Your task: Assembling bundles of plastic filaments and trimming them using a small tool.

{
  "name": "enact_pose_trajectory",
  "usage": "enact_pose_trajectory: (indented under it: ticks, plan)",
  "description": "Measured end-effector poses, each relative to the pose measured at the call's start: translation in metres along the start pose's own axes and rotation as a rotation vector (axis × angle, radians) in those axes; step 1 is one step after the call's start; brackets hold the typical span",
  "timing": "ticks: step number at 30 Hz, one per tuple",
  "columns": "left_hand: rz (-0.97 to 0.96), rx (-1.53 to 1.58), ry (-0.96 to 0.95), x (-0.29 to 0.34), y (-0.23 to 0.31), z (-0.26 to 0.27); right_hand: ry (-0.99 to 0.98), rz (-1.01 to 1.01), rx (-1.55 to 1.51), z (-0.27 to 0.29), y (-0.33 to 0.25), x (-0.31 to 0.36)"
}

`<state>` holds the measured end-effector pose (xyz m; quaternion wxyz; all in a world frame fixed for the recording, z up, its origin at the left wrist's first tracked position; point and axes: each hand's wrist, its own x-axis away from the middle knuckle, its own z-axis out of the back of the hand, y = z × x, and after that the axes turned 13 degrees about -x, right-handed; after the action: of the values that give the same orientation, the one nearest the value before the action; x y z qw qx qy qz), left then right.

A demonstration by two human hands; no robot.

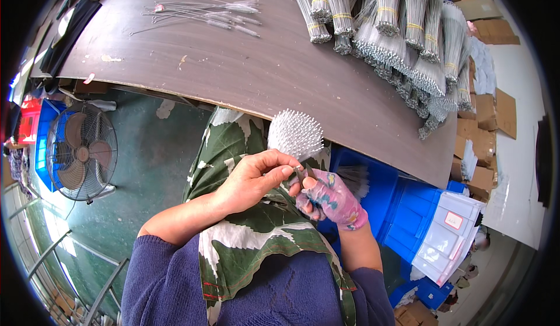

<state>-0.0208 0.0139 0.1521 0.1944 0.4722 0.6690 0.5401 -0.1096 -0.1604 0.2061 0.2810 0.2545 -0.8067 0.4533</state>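
We see the bare left hand (256, 177) pinching the base of a round bundle of white-tipped wire brushes (296, 133), near the dark brown tabletop's (245, 63) edge; the right hand (329, 197), in a patterned pink glove, grips small metal snips (304, 174) touching that base.

At frame centre I see my left hand (254, 177) pinching a bundle of white bristle brushes (296, 133), its round head fanned just above my fingers. My right hand (332, 200), in a patterned pink glove, holds small snips (304, 174) against the bundle's stem. Upper right, banded bundles of wire brushes (396, 34) lie piled on the brown desk (233, 69). A floor fan (81, 151) stands at left, blue bins (408, 209) lower right.
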Motion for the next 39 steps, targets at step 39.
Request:
enact_pose_trajectory:
  ticks: [39]
  plan:
    - [-0.057, -0.253, 0.124, 0.008, -0.014, -0.009, 0.239, 0.424, -0.013, -0.004, 0.021, -0.010]
